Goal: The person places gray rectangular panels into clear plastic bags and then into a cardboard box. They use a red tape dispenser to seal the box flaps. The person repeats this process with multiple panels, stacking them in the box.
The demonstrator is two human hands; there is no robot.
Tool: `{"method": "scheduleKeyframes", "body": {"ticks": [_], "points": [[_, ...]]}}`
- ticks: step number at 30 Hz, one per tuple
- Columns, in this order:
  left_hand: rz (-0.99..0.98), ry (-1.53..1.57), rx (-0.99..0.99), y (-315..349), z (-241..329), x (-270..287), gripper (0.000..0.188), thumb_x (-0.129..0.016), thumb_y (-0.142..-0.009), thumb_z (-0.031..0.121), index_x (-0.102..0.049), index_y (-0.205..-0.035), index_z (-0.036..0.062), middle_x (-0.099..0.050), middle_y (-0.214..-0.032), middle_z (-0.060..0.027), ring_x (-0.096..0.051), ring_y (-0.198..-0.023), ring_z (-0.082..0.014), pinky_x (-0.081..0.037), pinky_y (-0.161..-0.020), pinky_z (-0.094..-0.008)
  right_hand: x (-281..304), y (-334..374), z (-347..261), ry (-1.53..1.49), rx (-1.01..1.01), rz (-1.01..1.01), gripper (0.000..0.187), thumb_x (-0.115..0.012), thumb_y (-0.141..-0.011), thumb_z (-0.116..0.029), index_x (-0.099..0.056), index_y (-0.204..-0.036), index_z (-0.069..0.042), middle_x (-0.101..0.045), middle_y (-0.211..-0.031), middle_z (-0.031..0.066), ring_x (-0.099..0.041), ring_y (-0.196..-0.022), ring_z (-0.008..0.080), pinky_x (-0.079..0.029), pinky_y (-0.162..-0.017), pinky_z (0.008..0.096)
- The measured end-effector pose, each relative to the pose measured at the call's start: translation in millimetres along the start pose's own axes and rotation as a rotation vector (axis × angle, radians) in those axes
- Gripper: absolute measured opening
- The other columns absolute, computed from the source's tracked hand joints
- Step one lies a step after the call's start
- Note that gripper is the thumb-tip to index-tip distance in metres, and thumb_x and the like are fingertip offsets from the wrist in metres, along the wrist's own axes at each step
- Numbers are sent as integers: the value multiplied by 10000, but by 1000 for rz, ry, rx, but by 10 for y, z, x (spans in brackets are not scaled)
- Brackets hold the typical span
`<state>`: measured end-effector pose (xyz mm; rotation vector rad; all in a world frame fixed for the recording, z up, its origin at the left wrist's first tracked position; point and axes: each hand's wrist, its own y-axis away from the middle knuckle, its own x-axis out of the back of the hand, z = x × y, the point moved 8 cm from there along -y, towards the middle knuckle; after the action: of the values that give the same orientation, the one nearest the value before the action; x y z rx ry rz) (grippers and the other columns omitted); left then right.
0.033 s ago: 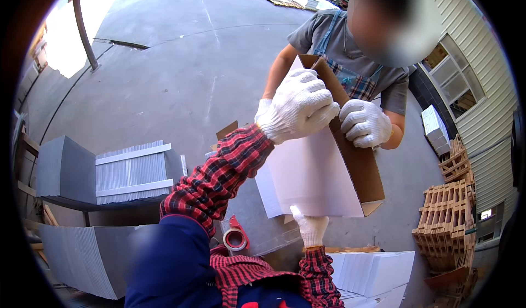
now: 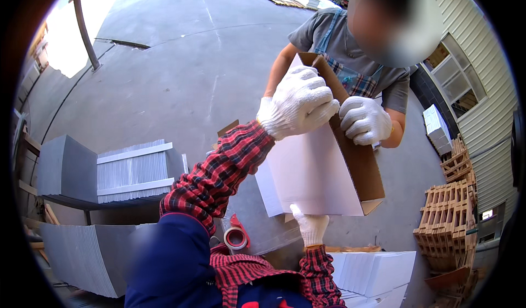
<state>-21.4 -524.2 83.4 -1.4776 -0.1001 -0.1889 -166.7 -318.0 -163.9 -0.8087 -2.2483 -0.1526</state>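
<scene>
A cardboard box (image 2: 315, 171), white outside and brown inside, is tilted between me and a co-worker. My left hand (image 2: 300, 102), in a white knit glove, is closed on its upper edge with the knuckles up. At the near lower edge, my right hand (image 2: 311, 226) grips the box, the thumb lying on the white face and the other fingers hidden beneath. The co-worker's gloved hand (image 2: 366, 120) holds the brown inner side on the right. The co-worker's other arm passes behind my left hand, its hand mostly hidden.
A red tape dispenser (image 2: 236, 237) lies beside my left sleeve. Stacks of grey sheets (image 2: 134, 168) stand at left, white flat sheets (image 2: 372, 272) at lower right. Wooden pallets (image 2: 446, 220) are piled along the right wall. The co-worker (image 2: 345, 39) stands opposite.
</scene>
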Motion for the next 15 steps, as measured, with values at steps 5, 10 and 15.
{"method": "scheduleKeyframes", "body": {"ticks": [5, 10, 15], "points": [[96, 43, 41, 14, -24, -222, 117, -743, -739, 95, -646, -682, 64, -577, -694, -86, -568, -716, -282, -461, -711, -409, 141, -7, -23, -305, -48, -139, 419, -881, -728, -138, -694, -1066, 26, -705, -1018, 65, -649, -906, 166, -522, -850, 340], [73, 2, 14, 41, 3, -188, 143, -725, -775, 151, -656, -698, 52, -576, -699, -102, -571, -724, -302, -454, -721, -423, 1247, -77, -1029, -190, 538, 423, 1012, -865, -744, -241, -266, -1547, -92, -506, -1366, 165, -529, -1247, 293, -477, -1068, 438], [-3, -81, 42, 14, 9, -282, 85, -706, -757, 178, -699, -739, 95, -643, -747, -58, -612, -800, -266, -456, -739, -397, 1327, -179, -1018, 42, 548, 521, 1007, -829, -756, -289, -218, -1542, -141, -406, -1408, 201, -533, -1251, 355, -513, -1052, 468]]}}
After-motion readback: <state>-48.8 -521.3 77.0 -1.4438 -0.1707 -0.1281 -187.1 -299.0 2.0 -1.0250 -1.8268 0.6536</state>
